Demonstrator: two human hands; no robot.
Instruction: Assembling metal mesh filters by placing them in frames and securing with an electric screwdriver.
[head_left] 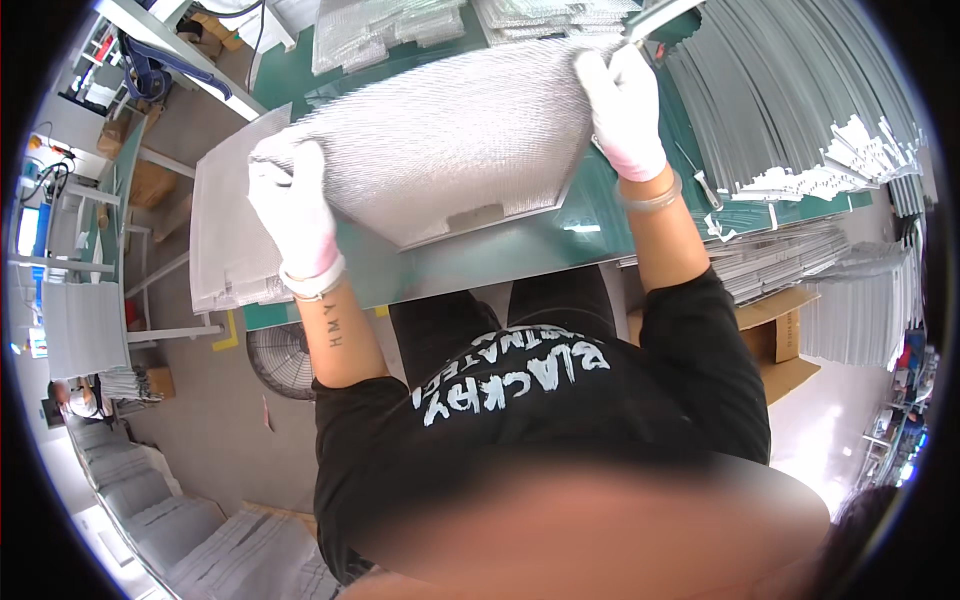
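Observation:
A translucent, silvery bubble-wrap sheet [450, 130] stretches between my two hands above the green tabletop [440, 270]. Its surface is finely textured, and a grey rectangular patch shows near its lower edge. My left hand [292, 205], in a white glove, closes on the sheet's left side. Higher up, my white-gloved right hand [625, 115] grips the upper right corner. Whether a flat panel lies inside or behind the wrap, I cannot tell. Under my left hand, a pale flat stack of translucent sheets [225, 215] overhangs the table's left end.
Stacks of bubble wrap [385, 30] lie along the table's far side. Many grey-white strips [790, 90] are piled at the right, near a screwdriver-like tool [708, 190]. Below the table edge are an open cardboard box [785, 340] and a floor fan [280, 358].

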